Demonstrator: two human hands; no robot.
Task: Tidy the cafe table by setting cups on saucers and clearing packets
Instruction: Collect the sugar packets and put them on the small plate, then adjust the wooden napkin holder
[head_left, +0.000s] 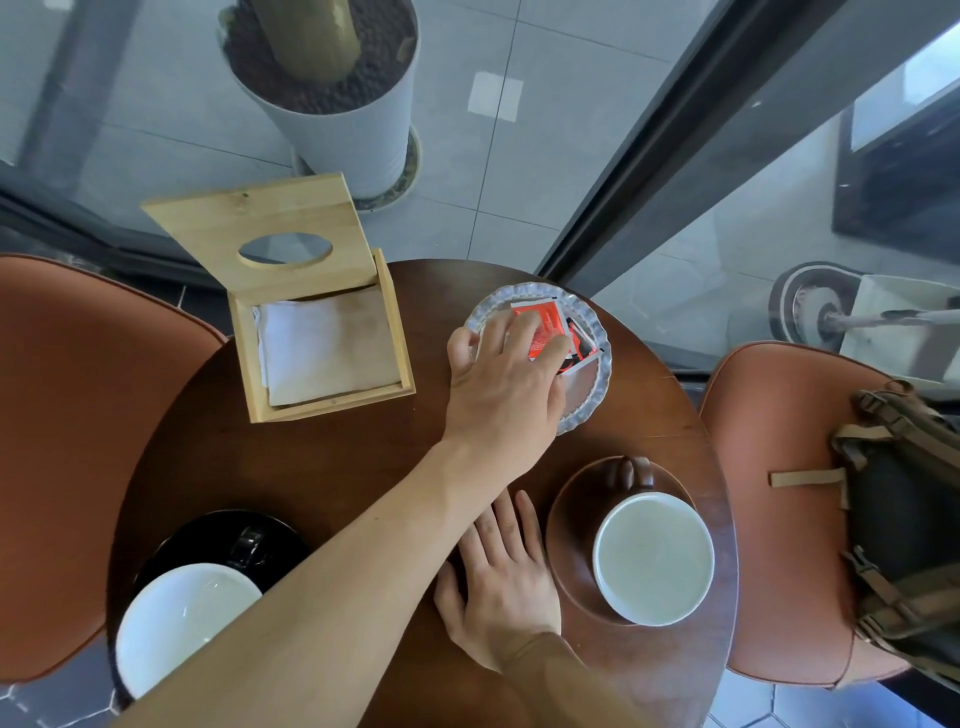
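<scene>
A scalloped glass dish (597, 384) sits at the far side of the round wooden table (337, 457). Red and white packets (543, 325) lie in it. My left hand (506, 387) reaches across over the dish, fingers curled down on the packets. My right hand (501, 587) lies flat on the table, fingers spread, just left of a brown saucer (571, 525). A brown cup (653, 558) with a white inside stands on that saucer, handle pointing away. At the near left a black cup (182, 618) stands on a black saucer (208, 530), partly hidden by my left forearm.
An open wooden napkin box (322, 343) with white napkins stands at the table's far left. Brown leather chairs flank the table; the right one (779, 493) carries a backpack (904, 519). A white planter (343, 104) stands behind glass.
</scene>
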